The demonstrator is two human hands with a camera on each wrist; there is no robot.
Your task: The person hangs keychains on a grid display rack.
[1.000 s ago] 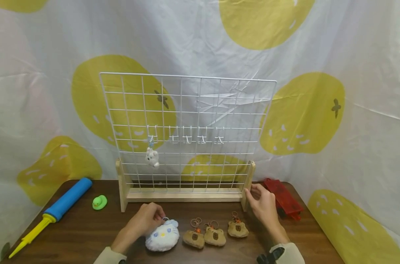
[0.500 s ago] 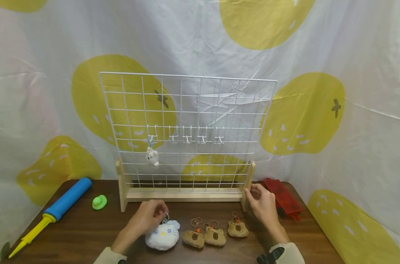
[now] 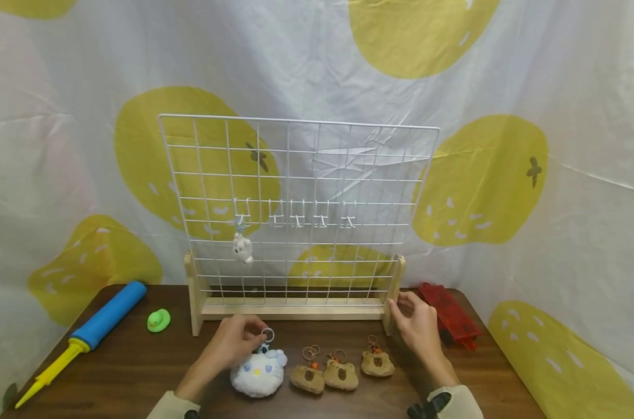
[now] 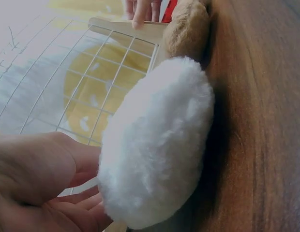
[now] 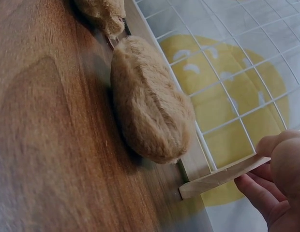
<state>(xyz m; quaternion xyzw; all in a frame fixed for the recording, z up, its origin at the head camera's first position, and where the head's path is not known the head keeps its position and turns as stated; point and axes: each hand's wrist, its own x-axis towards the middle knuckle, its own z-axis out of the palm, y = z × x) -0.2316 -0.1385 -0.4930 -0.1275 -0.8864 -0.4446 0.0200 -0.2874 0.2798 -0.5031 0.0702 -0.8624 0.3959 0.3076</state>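
Observation:
My left hand (image 3: 234,342) pinches the top of a white plush cat-face keychain (image 3: 257,375), its metal key ring (image 3: 267,334) standing up by the fingertips. In the left wrist view the plush's furry back (image 4: 155,145) hides those fingertips. On the other side, my right hand (image 3: 417,322) holds the right wooden upright (image 3: 397,279) of a stand, thumb on one face and fingers on the other. That stand carries a white wire grid (image 3: 317,124) with a row of hooks (image 3: 321,221). From the leftmost hook hangs a small white plush keychain (image 3: 242,249).
Three brown plush keychains, the middle one (image 3: 340,376) among them, lie right of the white one. Left on the table are a blue and yellow pump (image 3: 107,317) and a green rubber duck (image 3: 158,320). A red object (image 3: 450,317) lies behind my right hand.
My left hand has shifted slightly up and away from me, and the key ring now stands upright above the white plush. My right hand stays on the upright.

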